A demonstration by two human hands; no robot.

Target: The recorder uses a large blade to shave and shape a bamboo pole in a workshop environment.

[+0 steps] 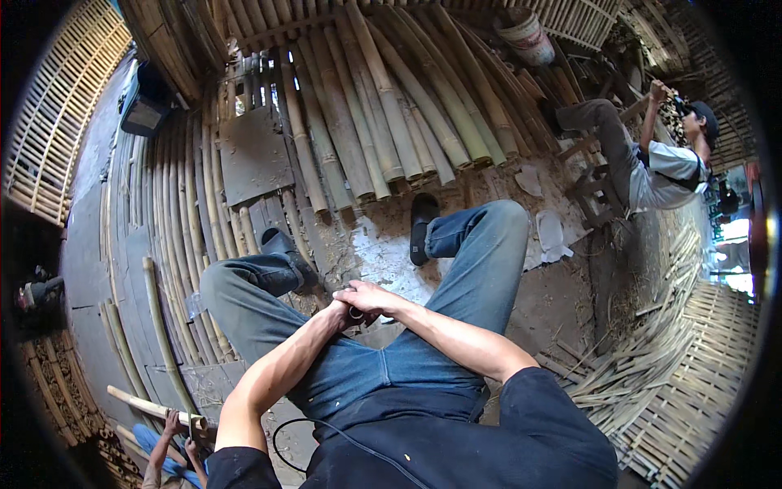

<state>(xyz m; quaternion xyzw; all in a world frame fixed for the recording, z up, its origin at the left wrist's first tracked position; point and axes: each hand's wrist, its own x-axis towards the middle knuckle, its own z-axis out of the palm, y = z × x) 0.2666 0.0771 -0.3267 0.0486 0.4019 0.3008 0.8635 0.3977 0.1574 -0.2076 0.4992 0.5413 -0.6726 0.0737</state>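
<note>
Between my knees, my two hands rest together. My right hand [368, 297] lies across my left hand [336, 312], with its fingers wrapped over it. A small dark, ring-like thing [356, 313] shows below the right palm, by the left fingers. What it is I cannot make out, and most of the left fingers are hidden. Beyond my feet, cut bamboo poles [391, 122] lie side by side, their ends toward me.
A flat grey board [254, 155] lies on thinner poles at the left. A person [664, 167] sits at the far right; another [167, 456] holds a pole at lower left. Bamboo strips [643, 350] heap by woven panels at right. A bucket [525, 37] stands at the back.
</note>
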